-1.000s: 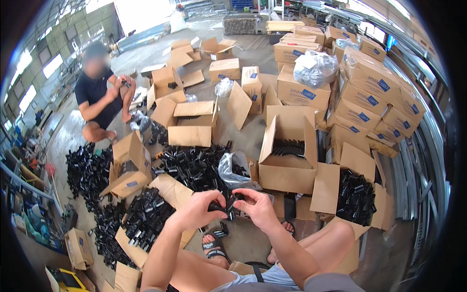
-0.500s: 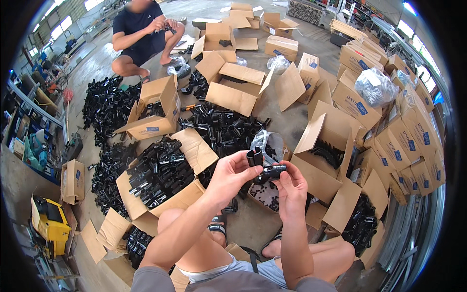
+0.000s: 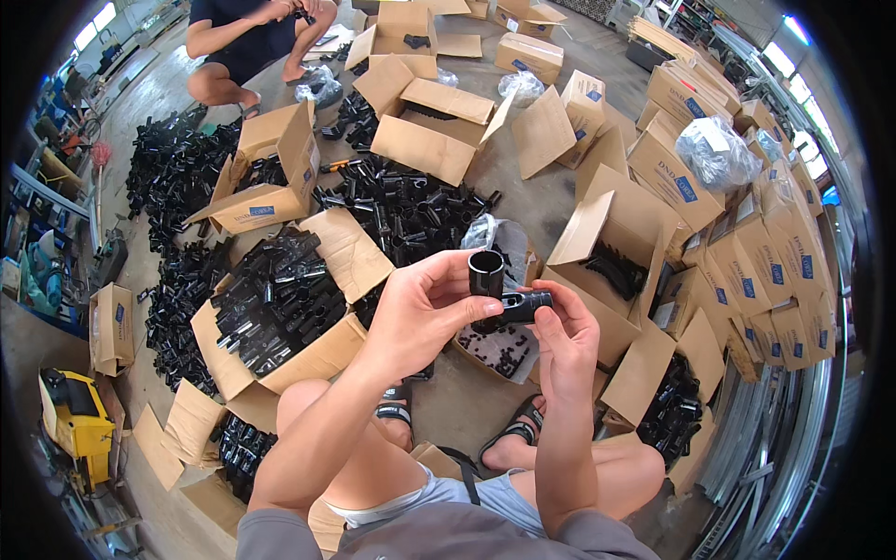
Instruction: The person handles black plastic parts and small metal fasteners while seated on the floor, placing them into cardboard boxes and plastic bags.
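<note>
My left hand [image 3: 411,308] is closed around an upright black tube [image 3: 486,276] whose round open end faces up, the thumb lying across its lower part. A shorter black piece [image 3: 528,302] with a slot in its side lies crosswise against the tube. My right hand [image 3: 568,341] pinches its outer end between thumb and fingers. Together they make an angled black pipe fitting; whether it is one part or two joined I cannot tell. Just below the hands stands an open box [image 3: 523,366] holding small black pieces, partly hidden by my fingers.
An open carton [image 3: 308,369] full of black fittings stands at my left, beside a loose heap [image 3: 420,210] on the floor. Cartons [image 3: 765,271] are stacked at the right, above metal profiles [image 3: 756,457]. A co-worker [image 3: 247,42] crouches at far left. A yellow case [image 3: 79,415] stands left.
The fitting has been turned so the tube stands more upright and its open end and the side piece's slot show. My view has tipped downward. Both hands keep their hold.
</note>
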Action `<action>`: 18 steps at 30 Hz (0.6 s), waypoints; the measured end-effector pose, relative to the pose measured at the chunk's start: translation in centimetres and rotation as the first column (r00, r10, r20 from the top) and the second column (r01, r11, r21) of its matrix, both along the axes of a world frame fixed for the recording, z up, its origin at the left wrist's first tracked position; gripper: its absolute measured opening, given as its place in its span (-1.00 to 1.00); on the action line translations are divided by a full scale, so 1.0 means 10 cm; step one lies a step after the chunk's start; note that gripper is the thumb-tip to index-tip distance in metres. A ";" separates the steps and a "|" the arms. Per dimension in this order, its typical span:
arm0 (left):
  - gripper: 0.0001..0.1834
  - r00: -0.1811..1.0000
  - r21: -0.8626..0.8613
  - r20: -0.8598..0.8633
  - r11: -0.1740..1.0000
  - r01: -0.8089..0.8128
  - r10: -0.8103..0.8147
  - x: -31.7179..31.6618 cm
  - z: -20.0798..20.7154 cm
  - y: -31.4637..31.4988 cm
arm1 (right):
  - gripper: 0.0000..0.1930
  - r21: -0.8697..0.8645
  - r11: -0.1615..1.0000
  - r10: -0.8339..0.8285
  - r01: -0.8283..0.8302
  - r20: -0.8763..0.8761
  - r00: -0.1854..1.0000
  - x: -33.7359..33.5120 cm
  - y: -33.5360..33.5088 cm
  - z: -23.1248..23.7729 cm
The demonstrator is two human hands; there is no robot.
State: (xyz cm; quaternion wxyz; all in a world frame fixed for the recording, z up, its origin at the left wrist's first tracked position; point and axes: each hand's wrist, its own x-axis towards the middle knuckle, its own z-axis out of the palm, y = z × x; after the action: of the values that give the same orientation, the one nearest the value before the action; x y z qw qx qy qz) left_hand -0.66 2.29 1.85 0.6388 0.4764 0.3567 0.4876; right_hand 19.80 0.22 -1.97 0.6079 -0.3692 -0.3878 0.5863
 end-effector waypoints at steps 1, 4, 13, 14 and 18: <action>-0.48 1.000 -0.001 0.005 1.000 0.003 -0.003 0.01 0.00 0.01 | -0.64 0.008 1.000 0.006 -0.006 0.008 1.000 0.02 0.00 0.00; -0.54 0.999 -0.009 0.031 1.000 -0.008 0.008 0.09 0.00 0.02 | -0.63 0.017 1.000 -0.001 0.001 0.036 0.999 0.09 0.00 -0.02; -0.60 0.971 0.011 -0.099 0.976 -0.216 0.216 -0.08 0.02 -0.05 | -0.54 0.092 0.972 -0.229 0.215 0.187 0.955 0.25 0.28 -0.54; -0.61 0.955 0.011 -0.158 0.967 -0.254 0.253 -0.10 0.04 -0.04 | -0.57 -0.029 0.956 -0.270 0.291 0.296 0.916 0.43 0.40 -0.79; -0.62 0.915 0.085 -0.271 0.955 -0.285 0.298 -0.12 0.03 0.04 | -0.68 -0.311 0.865 -0.110 0.394 0.648 0.754 1.10 0.51 -2.13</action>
State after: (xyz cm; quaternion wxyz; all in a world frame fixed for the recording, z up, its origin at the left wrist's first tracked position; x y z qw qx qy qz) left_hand -1.84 2.71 2.12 0.4913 0.4960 0.5000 0.5124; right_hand 30.77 5.34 -23.30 0.4283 -0.7124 -0.3690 0.4158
